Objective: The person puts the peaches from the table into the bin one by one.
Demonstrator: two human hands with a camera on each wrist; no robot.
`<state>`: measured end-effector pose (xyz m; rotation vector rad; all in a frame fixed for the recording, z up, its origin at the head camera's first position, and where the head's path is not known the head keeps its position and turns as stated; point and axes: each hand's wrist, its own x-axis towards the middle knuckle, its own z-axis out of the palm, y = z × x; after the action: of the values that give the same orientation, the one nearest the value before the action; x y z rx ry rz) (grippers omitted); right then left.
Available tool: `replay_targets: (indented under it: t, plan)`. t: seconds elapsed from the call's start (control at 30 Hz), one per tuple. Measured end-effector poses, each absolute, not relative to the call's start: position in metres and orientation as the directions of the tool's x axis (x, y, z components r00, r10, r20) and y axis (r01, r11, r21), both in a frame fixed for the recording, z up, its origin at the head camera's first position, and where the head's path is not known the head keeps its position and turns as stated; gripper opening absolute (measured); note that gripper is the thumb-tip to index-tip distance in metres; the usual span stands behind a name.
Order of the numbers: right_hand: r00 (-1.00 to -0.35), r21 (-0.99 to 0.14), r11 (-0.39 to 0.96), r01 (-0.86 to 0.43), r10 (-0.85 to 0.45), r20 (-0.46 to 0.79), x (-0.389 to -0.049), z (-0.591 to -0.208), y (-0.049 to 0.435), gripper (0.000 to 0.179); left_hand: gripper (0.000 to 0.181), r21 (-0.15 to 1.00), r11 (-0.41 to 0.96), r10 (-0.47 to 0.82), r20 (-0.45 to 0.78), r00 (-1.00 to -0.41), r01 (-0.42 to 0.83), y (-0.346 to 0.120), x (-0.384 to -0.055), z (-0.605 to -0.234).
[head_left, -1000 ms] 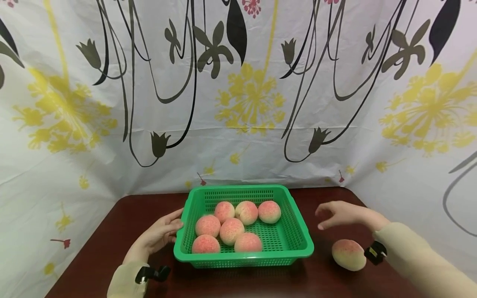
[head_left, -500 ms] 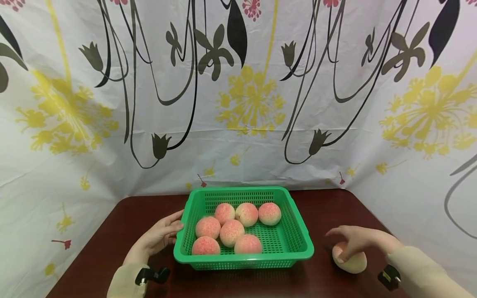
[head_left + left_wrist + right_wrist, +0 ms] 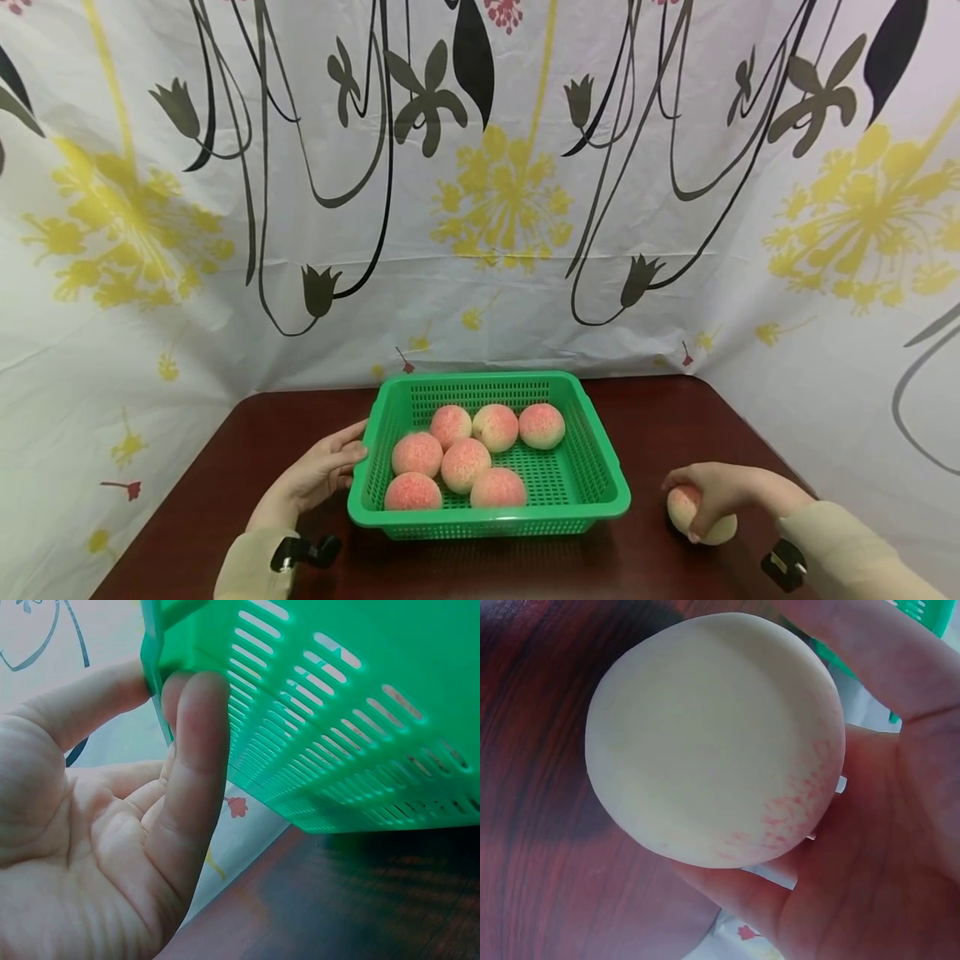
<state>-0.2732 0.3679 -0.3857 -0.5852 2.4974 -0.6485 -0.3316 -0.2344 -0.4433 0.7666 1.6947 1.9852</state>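
Observation:
At the right of the table in the head view, my right hand (image 3: 723,492) grips a pink and pale-yellow peach (image 3: 681,508). From the right wrist, the peach (image 3: 712,742) shows its cream side, with the thumb and fingers around it over the dark wood. My left hand (image 3: 318,471) holds the left rim of a green plastic basket (image 3: 491,518). Close up in the left wrist view, its fingers (image 3: 199,727) curl at the basket's slotted wall (image 3: 330,727). Inside the basket lie several peaches (image 3: 467,465), mostly toward its left and back.
The dark red-brown table (image 3: 198,475) extends on both sides of the basket. A white curtain (image 3: 480,325) with yellow, grey and red flowers hangs behind the table and along both sides. A black strap device (image 3: 783,565) sits at the right wrist.
My right hand has come down and toward the front onto the peach, and its fingers have closed around it. The left hand and the basket stay in place.

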Motion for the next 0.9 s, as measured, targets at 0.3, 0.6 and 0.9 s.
replay_targets:
  t: [0.3,0.6,0.9]
  plan:
    - [-0.811,-0.499,0.816,-0.292,-0.488,-0.322,-0.2722,-0.3891,0.3641,0.052,0.063,0.985,-0.165,0.626,0.137,-0.768,0.041,-0.2342,-0.3303,-0.4429]
    - [-0.811,-0.493,0.821,-0.287,-0.483,-0.331,-0.2751,-0.3904,0.3646,0.051,0.062,0.985,-0.167,0.628,0.14,-0.766,0.043,-0.2342,-0.3305,-0.4435]
    - [-0.802,-0.489,0.814,-0.314,-0.503,-0.322,-0.2783,-0.3862,0.3668,0.048,0.063,0.984,-0.175,0.632,0.135,-0.763,0.03,-0.2343,-0.3317,-0.4433]
